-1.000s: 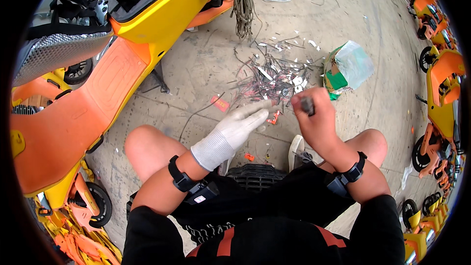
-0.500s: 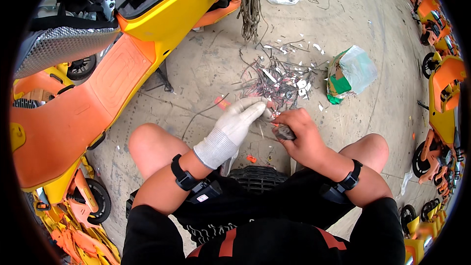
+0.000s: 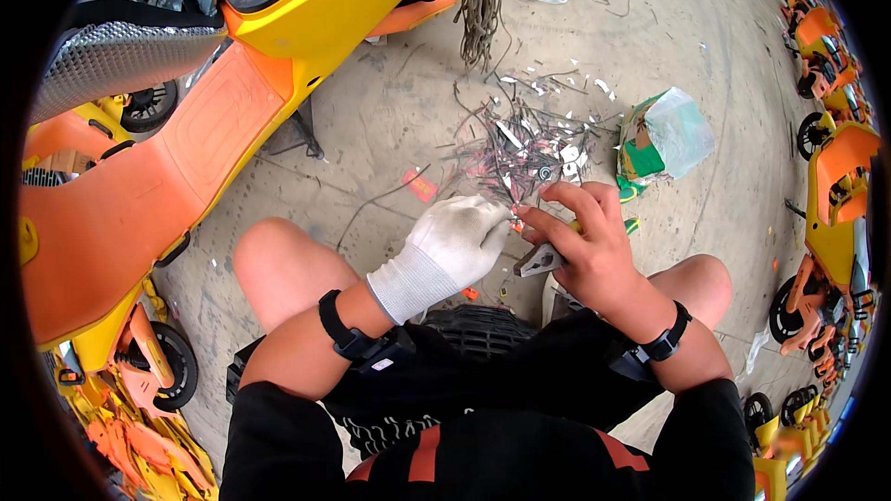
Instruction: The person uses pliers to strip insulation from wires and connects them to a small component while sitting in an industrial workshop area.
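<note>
- While the bare right hand (image 3: 594, 249) is clasping green-and-yellow-handled grey metal pliers (image 3: 536, 263), the white-gloved left hand (image 3: 458, 234) is hovering beside it, its pinch too hidden to tell.
- Beyond them, tangled dark wires (image 3: 520, 141) are lying.

Bright, even light, soft faint shadows on floor (image 3: 390, 102), glints on silver foil (image 3: 130, 60) at left, scooters (image 3: 840, 190) at right bowed toward black curved rim, scrap wires (image 3: 529, 134) slightly indistinct

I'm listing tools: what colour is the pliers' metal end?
The pliers have a dull grey metal end, seen best in the head view.
</note>
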Action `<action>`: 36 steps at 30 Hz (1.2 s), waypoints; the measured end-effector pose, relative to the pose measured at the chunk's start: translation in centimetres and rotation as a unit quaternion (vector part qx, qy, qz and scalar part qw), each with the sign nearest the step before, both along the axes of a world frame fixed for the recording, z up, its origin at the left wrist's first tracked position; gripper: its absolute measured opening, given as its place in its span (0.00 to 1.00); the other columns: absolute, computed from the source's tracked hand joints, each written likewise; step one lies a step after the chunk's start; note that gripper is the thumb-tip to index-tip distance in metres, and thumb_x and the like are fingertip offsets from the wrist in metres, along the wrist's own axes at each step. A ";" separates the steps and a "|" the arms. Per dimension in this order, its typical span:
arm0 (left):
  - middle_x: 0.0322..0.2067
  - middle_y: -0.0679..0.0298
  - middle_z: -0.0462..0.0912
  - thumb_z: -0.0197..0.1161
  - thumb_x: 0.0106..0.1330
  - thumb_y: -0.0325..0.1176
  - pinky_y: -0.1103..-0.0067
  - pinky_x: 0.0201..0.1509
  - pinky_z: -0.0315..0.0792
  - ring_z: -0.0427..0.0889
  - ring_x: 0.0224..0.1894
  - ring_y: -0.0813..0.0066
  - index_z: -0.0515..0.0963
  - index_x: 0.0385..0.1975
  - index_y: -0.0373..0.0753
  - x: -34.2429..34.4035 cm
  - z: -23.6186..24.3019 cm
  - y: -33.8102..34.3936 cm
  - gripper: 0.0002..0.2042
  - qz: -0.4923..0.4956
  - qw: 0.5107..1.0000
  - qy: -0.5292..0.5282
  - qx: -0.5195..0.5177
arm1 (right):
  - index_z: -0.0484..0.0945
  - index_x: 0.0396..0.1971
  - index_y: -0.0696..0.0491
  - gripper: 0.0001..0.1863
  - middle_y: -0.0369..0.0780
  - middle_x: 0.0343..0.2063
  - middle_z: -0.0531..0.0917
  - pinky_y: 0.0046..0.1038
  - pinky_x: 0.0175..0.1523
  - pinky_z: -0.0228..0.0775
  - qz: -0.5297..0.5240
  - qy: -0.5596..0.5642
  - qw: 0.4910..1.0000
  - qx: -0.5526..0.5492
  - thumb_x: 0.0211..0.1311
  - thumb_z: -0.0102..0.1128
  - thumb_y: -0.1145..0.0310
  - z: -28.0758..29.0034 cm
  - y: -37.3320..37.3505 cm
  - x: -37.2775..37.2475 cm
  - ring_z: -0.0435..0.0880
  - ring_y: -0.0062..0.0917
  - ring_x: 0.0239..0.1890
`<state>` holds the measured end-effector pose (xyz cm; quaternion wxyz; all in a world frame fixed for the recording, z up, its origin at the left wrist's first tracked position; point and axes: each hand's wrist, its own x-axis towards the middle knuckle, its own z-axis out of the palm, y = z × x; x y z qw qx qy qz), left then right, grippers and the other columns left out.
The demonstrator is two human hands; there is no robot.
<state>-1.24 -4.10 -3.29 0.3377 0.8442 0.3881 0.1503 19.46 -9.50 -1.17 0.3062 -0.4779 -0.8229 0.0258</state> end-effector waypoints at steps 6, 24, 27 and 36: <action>0.33 0.54 0.82 0.59 0.66 0.33 0.63 0.44 0.76 0.82 0.39 0.53 0.81 0.43 0.36 0.2 -0.6 -0.2 0.10 -0.067 0.995 -0.028 0.064 | 0.82 0.38 0.50 0.19 0.35 0.43 0.80 0.33 0.47 0.68 0.018 -0.044 0.994 -0.100 0.40 0.69 0.80 -0.7 -0.3 0.6 0.74 0.33 0.45; 0.38 0.53 0.84 0.55 0.72 0.37 0.70 0.49 0.75 0.84 0.43 0.57 0.81 0.47 0.36 0.0 1.8 0.7 0.14 -0.041 0.967 -0.035 -0.248 | 0.80 0.38 0.59 0.10 0.45 0.37 0.82 0.35 0.47 0.72 -0.020 0.253 0.875 -0.412 0.64 0.68 0.68 0.0 0.2 1.3 0.79 0.38 0.39; 0.37 0.52 0.84 0.55 0.71 0.37 0.69 0.48 0.76 0.84 0.43 0.55 0.81 0.45 0.36 -0.1 1.8 0.6 0.13 -0.044 0.975 -0.034 -0.215 | 0.80 0.39 0.58 0.09 0.43 0.39 0.82 0.32 0.50 0.72 0.014 0.214 0.917 -0.337 0.63 0.68 0.71 -0.6 0.2 1.4 0.80 0.34 0.42; 0.29 0.48 0.82 0.55 0.68 0.36 0.59 0.41 0.75 0.82 0.37 0.47 0.79 0.35 0.35 0.2 0.8 -0.1 0.11 -0.071 0.991 -0.054 -0.095 | 0.78 0.38 0.58 0.15 0.45 0.38 0.82 0.35 0.51 0.72 0.047 0.167 0.946 -0.273 0.48 0.69 0.76 -1.4 0.1 1.3 0.80 0.42 0.44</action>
